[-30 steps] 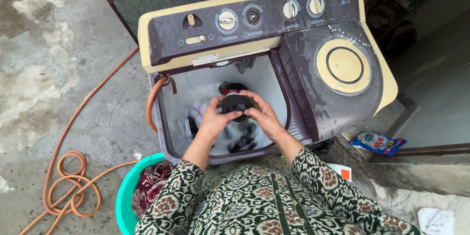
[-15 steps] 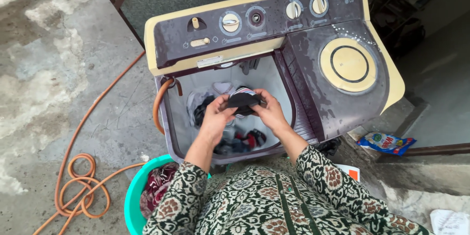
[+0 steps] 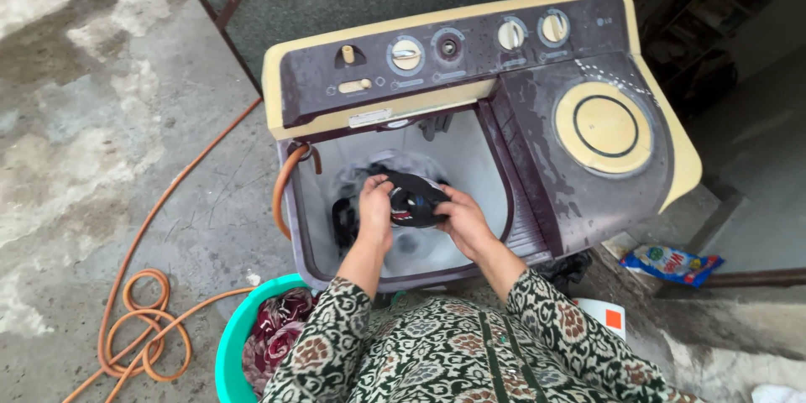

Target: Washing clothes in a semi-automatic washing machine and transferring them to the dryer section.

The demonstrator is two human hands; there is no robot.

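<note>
both hands now lower than a moment ago: left hand and right hand grasp a small dark garment over the open wash tub, likely rubbing it above the soapy water.

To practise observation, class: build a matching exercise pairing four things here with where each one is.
1 dark garment
2 orange hose
3 teal basin
4 detergent packet

a coiled on the concrete floor
b lower left, holding reddish clothes
c held by both hands over the open wash tub
d on the ground, right of the machine

Pairs: 1-c, 2-a, 3-b, 4-d
</note>
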